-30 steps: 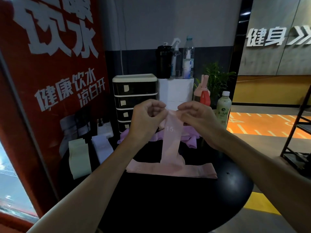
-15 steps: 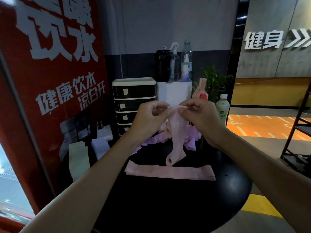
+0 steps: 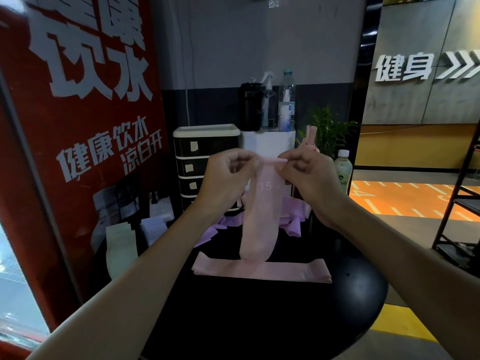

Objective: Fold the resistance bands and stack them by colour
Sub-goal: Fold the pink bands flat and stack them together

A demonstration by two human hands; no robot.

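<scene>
A pink resistance band [image 3: 262, 216] marked "15" hangs doubled over in the air above the round black table [image 3: 259, 315]. My left hand [image 3: 228, 178] pinches its top left corner and my right hand [image 3: 306, 175] pinches its top right corner. Its lower loop ends just above a second pink band [image 3: 262, 270] that lies flat across the table. Purple bands [image 3: 292, 219] lie in a loose heap behind. At the table's left edge lie a folded pale green band [image 3: 120, 245] and a folded white band [image 3: 153, 229].
Behind the table stand a black drawer unit [image 3: 205, 157], a white box with bottles [image 3: 270, 105], a green drink bottle [image 3: 342, 170] and a plant [image 3: 327, 128]. A red banner [image 3: 78, 126] fills the left. A black rack [image 3: 459, 203] stands at the right.
Both hands have raised the hanging pink band off the flat one; its lower loop has spread flat and wider. The flat pink band has stayed in place.
</scene>
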